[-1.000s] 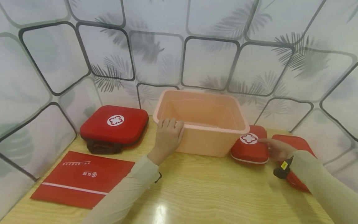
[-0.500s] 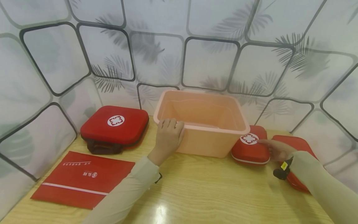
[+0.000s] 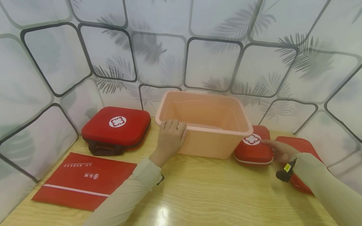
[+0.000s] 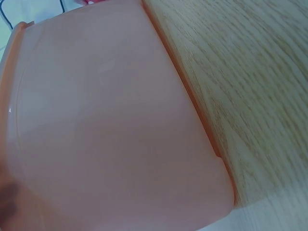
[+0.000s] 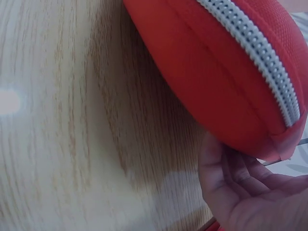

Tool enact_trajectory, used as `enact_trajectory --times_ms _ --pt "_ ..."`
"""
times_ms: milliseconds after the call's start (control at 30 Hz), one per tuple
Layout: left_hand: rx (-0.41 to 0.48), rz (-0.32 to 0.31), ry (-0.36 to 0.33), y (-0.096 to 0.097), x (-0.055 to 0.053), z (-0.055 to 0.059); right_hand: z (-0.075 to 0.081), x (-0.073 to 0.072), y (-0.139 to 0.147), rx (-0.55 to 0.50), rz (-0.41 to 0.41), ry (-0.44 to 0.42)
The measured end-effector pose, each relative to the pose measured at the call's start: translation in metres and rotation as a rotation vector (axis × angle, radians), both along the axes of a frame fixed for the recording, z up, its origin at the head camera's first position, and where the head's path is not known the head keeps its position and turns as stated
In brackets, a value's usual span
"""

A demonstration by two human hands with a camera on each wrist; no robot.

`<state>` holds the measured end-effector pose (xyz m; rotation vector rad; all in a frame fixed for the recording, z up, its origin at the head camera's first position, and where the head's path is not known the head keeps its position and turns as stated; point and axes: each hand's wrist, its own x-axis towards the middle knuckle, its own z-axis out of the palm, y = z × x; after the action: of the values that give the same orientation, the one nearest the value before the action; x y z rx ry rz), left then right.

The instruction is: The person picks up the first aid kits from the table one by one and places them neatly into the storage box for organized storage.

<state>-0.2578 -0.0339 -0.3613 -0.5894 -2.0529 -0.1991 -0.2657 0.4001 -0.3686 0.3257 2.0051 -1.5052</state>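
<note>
My left hand (image 3: pixel 171 135) grips the front rim of a peach plastic basin (image 3: pixel 209 142), fingers over the edge. In the left wrist view the basin's smooth outer wall (image 4: pixel 106 110) fills most of the frame. To the basin's right lies a small red first-aid case (image 3: pixel 253 154) with a white cross emblem. My right hand (image 3: pixel 280 151) holds this case at its right side, the index finger stretched over the top towards the emblem. In the right wrist view the other fingers curl at the case's lower edge, below its pale zipper (image 5: pixel 260 53).
A larger red first-aid case (image 3: pixel 116 127) with a dark handle lies at the back left. In front of it is a flat red pouch (image 3: pixel 85 182). Another red case (image 3: pixel 302 146) lies under the right forearm. A patterned curtain (image 3: pixel 212 62) closes off the back.
The small first-aid case has shifted very slightly to the right, with my right hand still at its side. My left hand and the basin have stayed in place.
</note>
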Motion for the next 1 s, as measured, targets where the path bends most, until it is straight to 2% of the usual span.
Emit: enact_trajectory --times_ms 167,400,667,867,933,1000 --pt "0.002 -0.004 0.009 0.000 0.000 0.000 0.000 -0.002 0.003 -0.006 -0.022 0.004" --pt "0.004 -0.007 0.017 0.000 0.000 0.000 0.000 -0.003 0.009 -0.074 -0.037 -0.004" --pt "0.004 -0.009 0.017 0.000 0.002 0.001 0.002 0.001 0.016 -0.051 -0.023 0.016" --pt "0.005 -0.010 0.011 0.000 0.003 0.001 0.008 0.005 0.017 -0.052 -0.079 -0.002" --pt "0.005 -0.009 0.014 -0.001 0.002 0.001 0.009 0.006 0.018 -0.057 -0.055 0.013" --pt "0.002 -0.006 0.013 -0.001 0.002 0.000 0.011 0.005 0.020 -0.067 -0.071 0.023"
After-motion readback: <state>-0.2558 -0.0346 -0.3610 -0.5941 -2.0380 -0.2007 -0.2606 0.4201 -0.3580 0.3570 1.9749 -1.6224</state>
